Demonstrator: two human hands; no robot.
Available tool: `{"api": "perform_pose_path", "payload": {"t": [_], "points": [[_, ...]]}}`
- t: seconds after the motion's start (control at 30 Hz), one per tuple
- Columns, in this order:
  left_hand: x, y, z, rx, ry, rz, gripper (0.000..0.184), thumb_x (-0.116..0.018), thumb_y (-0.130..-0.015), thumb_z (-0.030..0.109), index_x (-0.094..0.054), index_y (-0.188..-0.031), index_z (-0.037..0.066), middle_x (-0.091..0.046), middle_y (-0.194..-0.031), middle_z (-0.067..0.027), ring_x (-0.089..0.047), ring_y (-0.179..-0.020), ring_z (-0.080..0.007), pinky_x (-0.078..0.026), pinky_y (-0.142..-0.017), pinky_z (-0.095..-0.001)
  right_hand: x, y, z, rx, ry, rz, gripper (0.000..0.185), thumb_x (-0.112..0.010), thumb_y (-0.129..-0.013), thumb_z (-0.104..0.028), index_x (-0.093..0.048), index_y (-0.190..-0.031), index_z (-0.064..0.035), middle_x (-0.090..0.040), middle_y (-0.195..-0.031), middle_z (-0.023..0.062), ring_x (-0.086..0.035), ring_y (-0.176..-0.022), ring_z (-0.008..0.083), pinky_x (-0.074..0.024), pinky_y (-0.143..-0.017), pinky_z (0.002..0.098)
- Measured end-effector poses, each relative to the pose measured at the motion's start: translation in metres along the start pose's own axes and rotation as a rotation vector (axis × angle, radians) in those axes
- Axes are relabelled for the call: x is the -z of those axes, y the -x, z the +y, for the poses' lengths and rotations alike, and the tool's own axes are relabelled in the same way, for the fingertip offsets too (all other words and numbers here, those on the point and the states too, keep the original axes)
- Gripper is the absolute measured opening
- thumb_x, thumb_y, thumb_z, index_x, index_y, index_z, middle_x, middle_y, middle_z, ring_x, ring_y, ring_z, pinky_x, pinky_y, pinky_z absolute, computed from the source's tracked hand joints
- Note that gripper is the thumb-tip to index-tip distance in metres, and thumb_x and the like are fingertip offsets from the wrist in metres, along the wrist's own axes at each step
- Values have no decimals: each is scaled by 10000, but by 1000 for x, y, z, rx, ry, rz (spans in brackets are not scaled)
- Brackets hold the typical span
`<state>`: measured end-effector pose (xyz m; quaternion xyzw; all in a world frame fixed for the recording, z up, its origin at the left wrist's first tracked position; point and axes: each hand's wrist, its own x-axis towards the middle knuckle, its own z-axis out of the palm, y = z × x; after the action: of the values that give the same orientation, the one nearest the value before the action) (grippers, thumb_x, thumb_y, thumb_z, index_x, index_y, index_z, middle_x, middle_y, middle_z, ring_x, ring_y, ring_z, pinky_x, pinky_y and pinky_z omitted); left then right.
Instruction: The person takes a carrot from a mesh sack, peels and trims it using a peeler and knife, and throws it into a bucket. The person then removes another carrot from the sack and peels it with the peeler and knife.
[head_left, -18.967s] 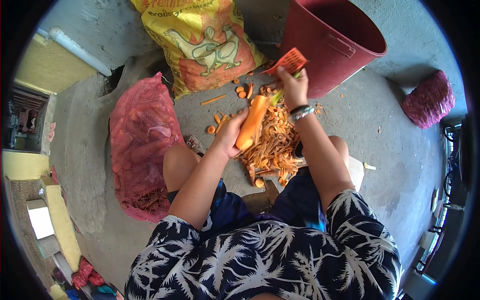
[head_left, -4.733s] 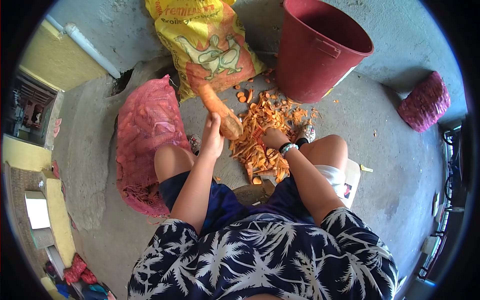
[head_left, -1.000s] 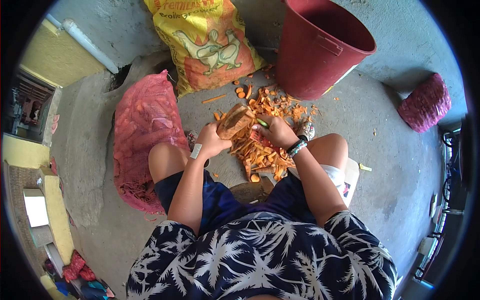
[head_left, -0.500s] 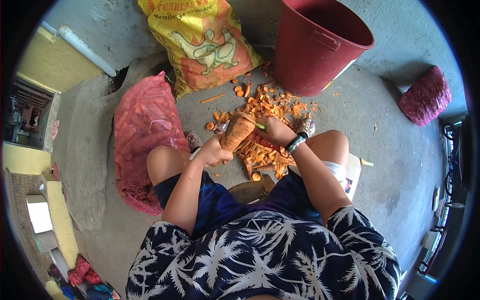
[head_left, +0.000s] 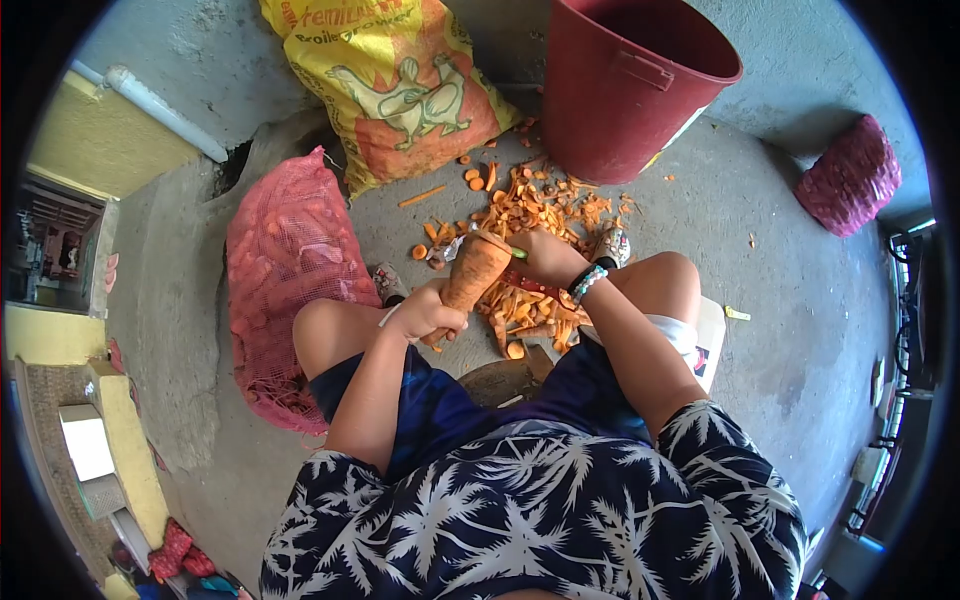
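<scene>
My left hand [head_left: 425, 312] is wrapped round the narrow lower end of a thick carrot [head_left: 474, 275], its wide end tilted up and away from me. A fist formed by my right hand [head_left: 550, 258] grips a tool with a green handle [head_left: 518, 253], right beside the carrot's top. The tool's blade is hidden, so its exact kind does not show. Below my hands, orange carrot peelings and cut ends [head_left: 540, 208] lie scattered on the floor. Part of a red object [head_left: 540, 287] shows among them beneath my right wrist.
On the left a red mesh bag [head_left: 290, 265] bulges with carrots. Beyond stand a yellow printed sack [head_left: 400, 105] and a tall red bin [head_left: 620, 110]. A purple mesh sack [head_left: 852, 180] leans by the right wall. Between my legs is a round wooden surface [head_left: 490, 382].
The view has shifted slightly. Both hands keep their hold on the carrot and the green-handled tool, with only a small movement of the right hand near the carrot's top.
</scene>
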<state>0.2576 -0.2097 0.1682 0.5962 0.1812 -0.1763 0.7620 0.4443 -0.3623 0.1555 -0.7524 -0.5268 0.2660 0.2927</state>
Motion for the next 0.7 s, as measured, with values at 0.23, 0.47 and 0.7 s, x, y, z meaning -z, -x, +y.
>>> {"api": "perform_pose_path", "payload": {"t": [0.23, 0.47, 0.7], "points": [[-4, -7, 7, -359, -716, 398, 218, -623, -598, 64, -520, -776, -10, -525, -607, -60, -510, -468, -128, -410, -437, -260, -1, -3, 2, -108, -24, -6, 179, -576, -768, -209, -596, -815, -37, -607, -672, 156, -598, -664, 306, -472, -621, 403], [12, -2, 7, 20, -52, -41, 302, -650, -591, 120, -533, -822, -35, -572, -667, -75, -553, -525, -141, -428, -472, -278, 8, -6, -17, -64, -9, -7, 180, -562, -771, -204, -606, -798, -32, -615, -661, 138, -610, -656, 288, -481, -626, 394], [-1, -11, 2, -288, -210, -171, 285, -676, -598, 113, -557, -839, 21, -578, -695, -31, -551, -592, -125, -437, -550, -272, -20, -19, 14, -199, 164, -33, 236, -580, -740, -241, -610, -812, -19, -628, -828, 185, -618, -753, 313, -495, -667, 395]]}}
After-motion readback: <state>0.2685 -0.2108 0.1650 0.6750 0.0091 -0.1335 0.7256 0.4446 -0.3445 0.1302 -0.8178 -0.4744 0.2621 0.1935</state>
